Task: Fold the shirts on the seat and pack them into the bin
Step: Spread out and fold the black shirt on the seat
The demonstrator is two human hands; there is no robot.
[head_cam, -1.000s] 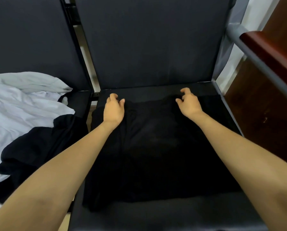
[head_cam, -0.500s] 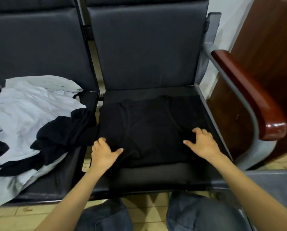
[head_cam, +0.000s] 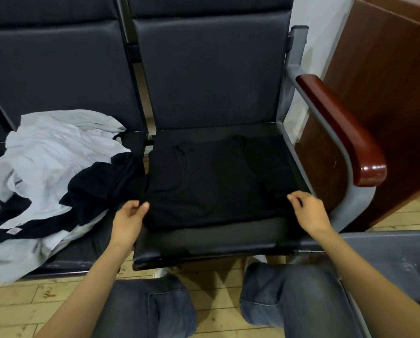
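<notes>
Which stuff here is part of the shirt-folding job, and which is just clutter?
Job: black shirt on the seat; left hand and right hand pinching its near corners; pile of unfolded shirts on the next seat.
Just lying about: wooden armrest; brown panel; floor. Bin not clearly in view.

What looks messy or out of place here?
The pile of white and black shirts on the left seat is crumpled, and its grey edge droops over the seat front. The black shirt beside it lies flat.
</notes>
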